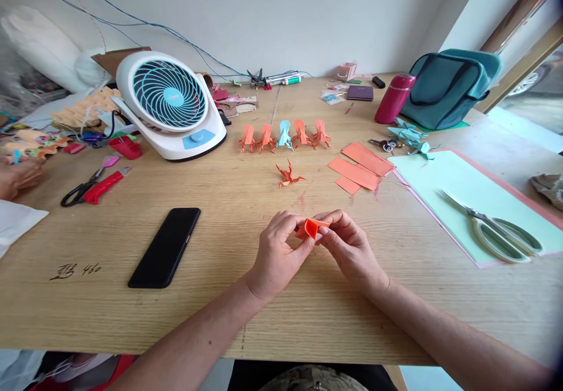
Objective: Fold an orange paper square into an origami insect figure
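Between both hands is a small piece of folded orange paper [311, 228], raised a little over the table, with a fold opened toward me. My left hand [281, 253] pinches its left side with thumb and fingers. On the other side my right hand [349, 250] grips the right edge, thumb near the middle. Just beyond the hands lies a spiky orange origami figure [289, 176]. Behind it stands a row of several folded paper figures, orange ones [265, 138] and one light blue figure [284, 135]. Orange paper strips [356, 173] lie to the right.
A black phone [165, 248] lies at left, near a red-handled cutter [105, 186] and a white fan [169, 104]. Scissors [495, 227] rest on pale green paper [433, 186] at right, before a pink bottle [394, 98] and teal bag [444, 92]. Another person's hand [20, 177] shows far left.
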The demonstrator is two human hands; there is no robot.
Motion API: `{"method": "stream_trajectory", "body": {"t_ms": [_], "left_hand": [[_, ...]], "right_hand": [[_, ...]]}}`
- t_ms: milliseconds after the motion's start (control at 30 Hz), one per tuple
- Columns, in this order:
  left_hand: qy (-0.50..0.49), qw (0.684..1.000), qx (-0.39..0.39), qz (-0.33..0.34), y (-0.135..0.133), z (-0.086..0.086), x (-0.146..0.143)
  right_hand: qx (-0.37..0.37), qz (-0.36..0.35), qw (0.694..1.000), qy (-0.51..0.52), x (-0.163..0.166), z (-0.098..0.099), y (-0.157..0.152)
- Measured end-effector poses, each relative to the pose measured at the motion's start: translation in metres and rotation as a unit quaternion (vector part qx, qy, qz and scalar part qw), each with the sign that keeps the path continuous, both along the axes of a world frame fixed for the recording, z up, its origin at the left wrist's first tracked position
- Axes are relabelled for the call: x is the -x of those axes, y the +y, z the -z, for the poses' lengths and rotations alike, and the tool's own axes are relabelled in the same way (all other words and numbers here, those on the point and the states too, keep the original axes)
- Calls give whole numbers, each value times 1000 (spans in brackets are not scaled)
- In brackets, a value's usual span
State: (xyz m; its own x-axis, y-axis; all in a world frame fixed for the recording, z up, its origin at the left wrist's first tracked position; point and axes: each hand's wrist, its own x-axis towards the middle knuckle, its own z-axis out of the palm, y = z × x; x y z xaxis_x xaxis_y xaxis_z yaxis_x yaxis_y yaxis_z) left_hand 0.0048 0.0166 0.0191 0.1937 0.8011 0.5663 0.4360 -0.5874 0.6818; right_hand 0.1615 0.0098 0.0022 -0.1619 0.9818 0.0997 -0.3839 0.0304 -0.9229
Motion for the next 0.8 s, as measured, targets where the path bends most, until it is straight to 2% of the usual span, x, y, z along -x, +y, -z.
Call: {"method": "stream_trajectory", "body": {"t_ms": [400, 600, 800], "left_hand": [[-24, 999, 24, -6, 1, -2, 1], [-46, 988, 148, -1, 4, -5, 2], [-39, 969, 245, 8, 7, -10, 7]], "right_hand": [[36, -22, 999, 7, -1, -1, 0], [75, -36, 996, -7, -2, 5, 2], [59, -56, 995, -51, -6, -2, 3]]}}
